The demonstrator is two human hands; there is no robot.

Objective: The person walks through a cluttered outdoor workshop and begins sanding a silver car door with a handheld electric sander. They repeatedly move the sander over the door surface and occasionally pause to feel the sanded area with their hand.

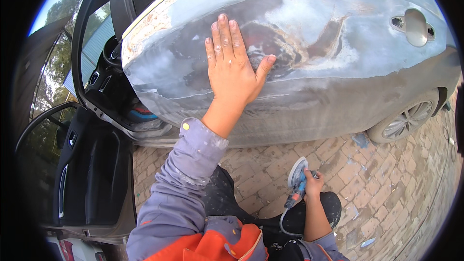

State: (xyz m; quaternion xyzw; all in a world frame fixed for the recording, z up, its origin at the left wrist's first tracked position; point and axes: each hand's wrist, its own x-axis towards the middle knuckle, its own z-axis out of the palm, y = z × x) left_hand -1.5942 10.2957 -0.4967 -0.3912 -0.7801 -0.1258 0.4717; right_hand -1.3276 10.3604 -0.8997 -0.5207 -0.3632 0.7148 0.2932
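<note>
My left hand [232, 75] lies flat on a car's rear door [309, 89], fingers stretched upward and the thumb spread to the right. Under and around it the door's surface is sanded into dark grey, pale blue-grey and whitish patches, with rusty brown areas along the top. Low on the right, by my knee, my right hand [315, 183] grips a blue power sander [298, 188]. Its round pale pad faces up and to the left, away from the door. A grey cord or hose [284, 222] runs down from the sander's lower end.
The door's handle [416, 27] sits at the upper right, above a dusty rear wheel [405, 122]. At left the front door [92, 179] stands wide, showing the dark interior [107, 87]. Brick paving [357, 179] with scattered scraps lies below. A white vehicle [77, 250] shows at lower left.
</note>
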